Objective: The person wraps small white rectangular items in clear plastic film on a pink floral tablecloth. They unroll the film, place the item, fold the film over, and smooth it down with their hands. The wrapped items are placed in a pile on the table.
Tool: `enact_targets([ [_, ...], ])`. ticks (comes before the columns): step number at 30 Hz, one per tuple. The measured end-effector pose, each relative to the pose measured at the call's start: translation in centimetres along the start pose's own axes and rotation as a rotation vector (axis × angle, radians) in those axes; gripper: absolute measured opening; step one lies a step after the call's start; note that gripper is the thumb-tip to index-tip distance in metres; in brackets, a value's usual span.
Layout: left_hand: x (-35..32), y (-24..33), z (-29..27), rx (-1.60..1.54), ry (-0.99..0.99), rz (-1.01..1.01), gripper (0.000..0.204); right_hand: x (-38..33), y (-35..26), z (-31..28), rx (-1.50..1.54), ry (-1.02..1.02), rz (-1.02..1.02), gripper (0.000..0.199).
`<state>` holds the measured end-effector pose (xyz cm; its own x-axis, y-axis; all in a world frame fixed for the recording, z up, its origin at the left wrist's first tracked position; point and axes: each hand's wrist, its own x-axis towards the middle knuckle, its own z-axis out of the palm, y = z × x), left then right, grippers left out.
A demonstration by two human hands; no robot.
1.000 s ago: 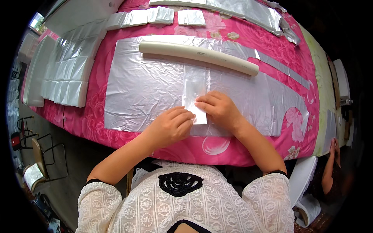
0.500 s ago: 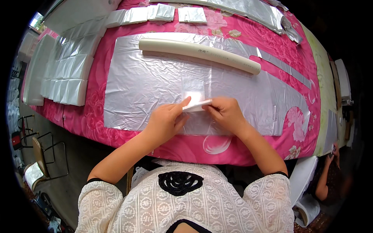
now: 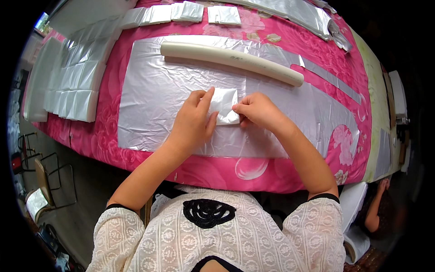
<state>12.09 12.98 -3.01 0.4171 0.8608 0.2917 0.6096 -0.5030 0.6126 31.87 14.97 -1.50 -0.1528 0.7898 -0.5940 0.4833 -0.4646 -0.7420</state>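
A small square folded plastic bag (image 3: pixel 225 102), whitish and shiny, lies nearly flat on a large silvery plastic sheet (image 3: pixel 154 104) in front of me. At its left edge, my left hand (image 3: pixel 194 115) is open, fingers stretched forward and thumb apart, touching the bag's side. My right hand (image 3: pixel 257 110) pinches the bag's right edge between thumb and fingers. Beyond both hands, a long cream-coloured tube (image 3: pixel 231 61) rests across the sheet.
Rows of folded plastic packets (image 3: pixel 74 86) fill the table's left side, and more packets (image 3: pixel 224 15) line the far edge. Long plastic film (image 3: pixel 290 18) lies at the back right. The tablecloth (image 3: pixel 199 170) is pink. Another person's arm (image 3: pixel 374 211) shows at far right.
The folded bag was held tilted, edge-on, between both hands nearer me. Now it is lower and flatter, farther forward, and my left fingers have straightened along its side.
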Motion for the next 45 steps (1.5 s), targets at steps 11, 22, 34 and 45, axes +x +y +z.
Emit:
enact_targets([
  [11,0.1,0.9,3.8,0.339,-0.179,0.074,0.09,0.2,-0.8,-0.4,-0.056,-0.025,0.077,0.029],
  [22,-0.3,0.6,4.0,0.238,-0.115,0.078,0.102,-2.9,-0.9,0.4,-0.77,0.353,-0.344,0.023],
  [34,-16.8,0.4,-6.0,-1.077,-0.382,-1.004,0.021,0.5,0.1,9.4,-0.811,0.292,-0.753,0.066],
  [45,-17.9,0.4,-7.0,-0.723,-0.204,-1.028,0.009,-4.9,-1.3,18.4,-0.672,-0.071,-1.116,0.029],
])
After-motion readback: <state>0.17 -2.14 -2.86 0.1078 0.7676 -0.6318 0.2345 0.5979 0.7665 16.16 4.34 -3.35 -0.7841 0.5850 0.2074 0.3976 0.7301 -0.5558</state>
